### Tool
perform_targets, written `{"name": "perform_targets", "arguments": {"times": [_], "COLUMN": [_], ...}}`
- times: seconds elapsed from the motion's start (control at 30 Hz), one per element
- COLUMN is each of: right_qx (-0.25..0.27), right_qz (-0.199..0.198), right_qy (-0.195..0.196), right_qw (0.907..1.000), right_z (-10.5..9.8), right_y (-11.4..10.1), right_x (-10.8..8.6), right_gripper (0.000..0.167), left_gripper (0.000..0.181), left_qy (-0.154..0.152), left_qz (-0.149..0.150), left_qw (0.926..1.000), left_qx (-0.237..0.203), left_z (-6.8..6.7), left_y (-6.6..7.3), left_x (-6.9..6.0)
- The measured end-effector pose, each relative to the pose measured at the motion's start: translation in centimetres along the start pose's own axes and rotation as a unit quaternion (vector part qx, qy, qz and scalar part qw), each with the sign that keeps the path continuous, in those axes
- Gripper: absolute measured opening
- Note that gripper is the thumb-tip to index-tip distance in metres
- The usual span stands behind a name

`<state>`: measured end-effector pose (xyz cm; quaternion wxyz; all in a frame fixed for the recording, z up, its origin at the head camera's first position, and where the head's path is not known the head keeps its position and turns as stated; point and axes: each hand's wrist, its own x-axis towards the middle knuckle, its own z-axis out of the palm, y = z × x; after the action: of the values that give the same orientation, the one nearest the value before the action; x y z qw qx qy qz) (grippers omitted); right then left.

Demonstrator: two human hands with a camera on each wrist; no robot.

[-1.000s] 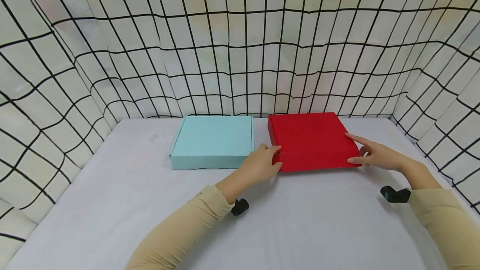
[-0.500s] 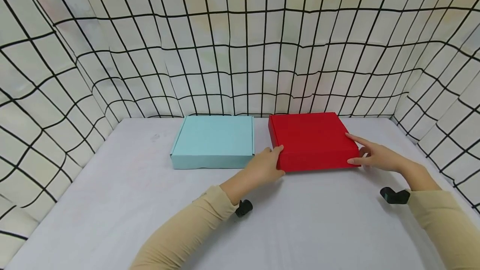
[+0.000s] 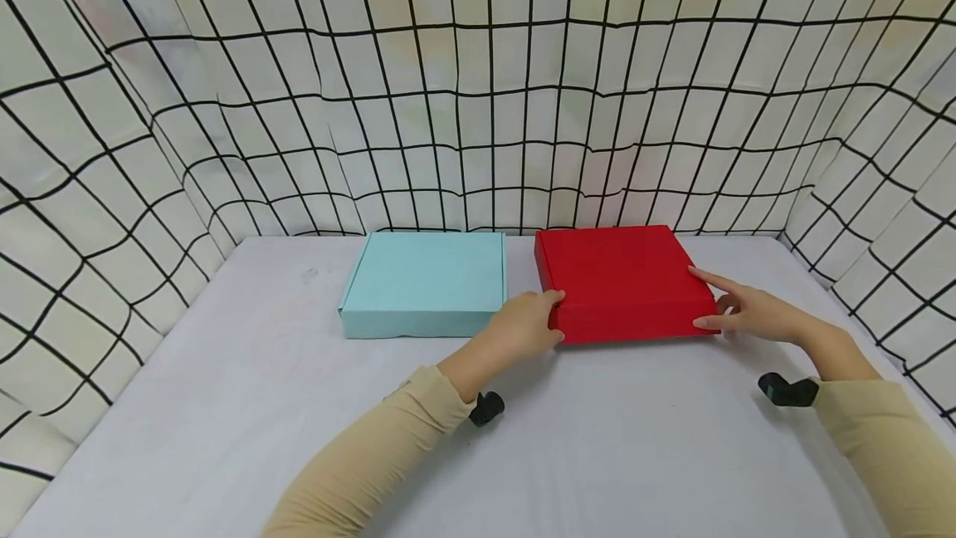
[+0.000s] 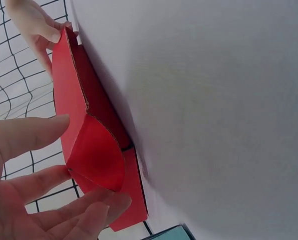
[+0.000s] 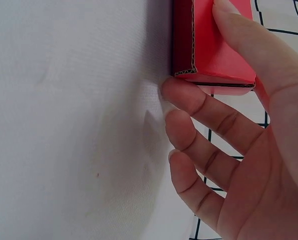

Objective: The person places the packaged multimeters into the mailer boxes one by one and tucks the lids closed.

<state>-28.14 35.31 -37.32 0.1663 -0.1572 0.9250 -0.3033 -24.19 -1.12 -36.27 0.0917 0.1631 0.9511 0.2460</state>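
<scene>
A flat red cardboard box [image 3: 612, 268] with its lid down lies at the right of the table's far part. My left hand [image 3: 521, 326] holds its front left corner, forefinger on top and thumb low on the front. In the left wrist view, the fingers of that hand touch a curved side tab [image 4: 101, 155] behind the front flap, which stands a little away from the box. At the front right corner, my right hand [image 3: 758, 311] grips the flap. The right wrist view has its thumb on the red front [image 5: 223, 45] and a fingertip at the corner.
A light blue cardboard box [image 3: 431, 272] lies to the left of the red one, behind my left hand. White cloth covers the table [image 3: 224, 405]. A white wall with a black grid [image 3: 485, 106] borders the back and sides. Small black devices [image 3: 787, 389] sit at both wrists.
My left hand has shifted slightly to the right at the red box's corner, its thumb dipping and rising a little. The right hand and both boxes look nearly still.
</scene>
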Motion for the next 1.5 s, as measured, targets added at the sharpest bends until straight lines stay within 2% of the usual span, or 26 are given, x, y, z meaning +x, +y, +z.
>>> {"name": "perform_targets", "arguments": {"times": [0.13, 0.43, 0.8, 1.1, 1.33, 1.5], "right_qx": [0.000, 0.004, 0.019, 0.022, 0.016, 0.013], "right_qz": [-0.001, 0.001, 0.012, 0.010, 0.009, 0.013], "right_qy": [-0.003, -0.009, -0.031, -0.029, -0.034, -0.032], "right_qw": [1.0000, 1.0000, 0.9993, 0.9993, 0.9992, 0.9993], "right_z": [0.06, 0.10, -0.46, -0.62, -0.76, -0.71], "right_y": [0.12, 0.30, 0.07, 0.12, 0.05, -0.05], "right_x": [0.04, -0.01, -0.19, -0.27, -0.50, -0.60], "right_gripper": [0.095, 0.094, 0.093, 0.093, 0.094, 0.094], "left_gripper": [0.068, 0.070, 0.078, 0.076, 0.080, 0.077], "left_qy": [0.001, -0.019, -0.024, -0.023, -0.041, -0.041], "left_qz": [0.001, 0.012, 0.019, 0.015, 0.010, 0.012], "left_qw": [0.9998, 0.9986, 0.9995, 0.9996, 0.9982, 0.9975], "left_qx": [0.019, 0.048, 0.011, -0.009, -0.041, -0.056], "left_z": [-0.11, -0.23, -0.24, -0.19, -0.13, -0.15], "left_y": [-0.02, 0.16, 0.06, -0.02, -0.08, -0.29], "left_x": [-0.11, -0.11, 0.10, 0.14, 0.09, 0.11]}}
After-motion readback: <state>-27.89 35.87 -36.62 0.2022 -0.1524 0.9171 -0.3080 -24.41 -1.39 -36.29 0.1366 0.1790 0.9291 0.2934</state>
